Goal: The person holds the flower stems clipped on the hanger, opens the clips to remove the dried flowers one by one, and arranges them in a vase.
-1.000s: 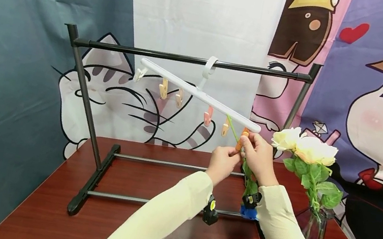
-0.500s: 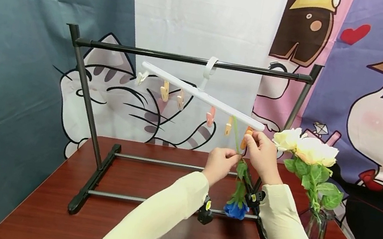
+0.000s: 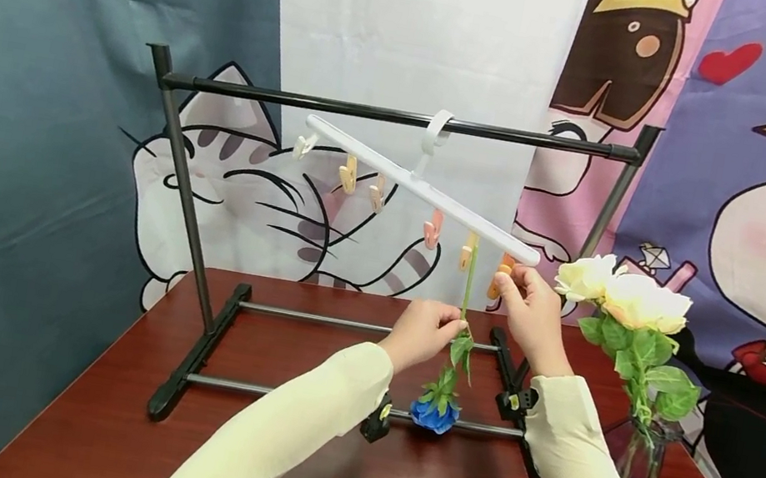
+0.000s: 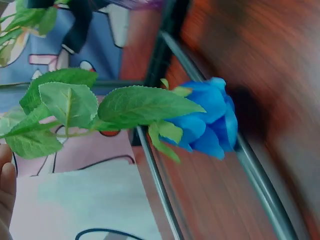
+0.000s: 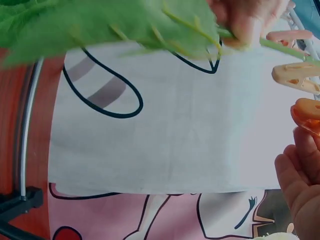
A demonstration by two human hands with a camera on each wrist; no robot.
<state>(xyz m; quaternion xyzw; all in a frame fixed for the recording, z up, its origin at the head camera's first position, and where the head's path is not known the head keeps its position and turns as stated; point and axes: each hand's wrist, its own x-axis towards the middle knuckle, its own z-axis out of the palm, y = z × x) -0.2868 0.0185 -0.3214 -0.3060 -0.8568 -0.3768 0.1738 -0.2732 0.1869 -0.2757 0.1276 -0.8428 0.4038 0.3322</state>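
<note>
In the head view a white clip hanger [image 3: 387, 169] hangs tilted, its right end low, with several clothespins under it. My left hand [image 3: 422, 332] pinches the green stem of a blue artificial flower [image 3: 434, 413], which hangs bloom down. The stem's upper end overlaps the side of a yellow clothespin [image 3: 466, 255] under the bar. At the bar's low end my right hand [image 3: 530, 314] has thumb and finger on an orange clothespin [image 3: 495, 285]. In the left wrist view the blue flower [image 4: 205, 117] and its leaves fill the middle; only fingertips show at the edge.
A black metal rack [image 3: 226, 86] carries the hanger and stands on a reddish-brown table [image 3: 93, 427]. To the right, a glass vase [image 3: 634, 463] holds white flowers [image 3: 646, 302], close to my right forearm. Printed cloths hang behind.
My left hand has moved left and slightly down with the flower, away from the orange clothespin. The stem now hangs upright beside the yellow clothespin. My right hand stays at the orange one.
</note>
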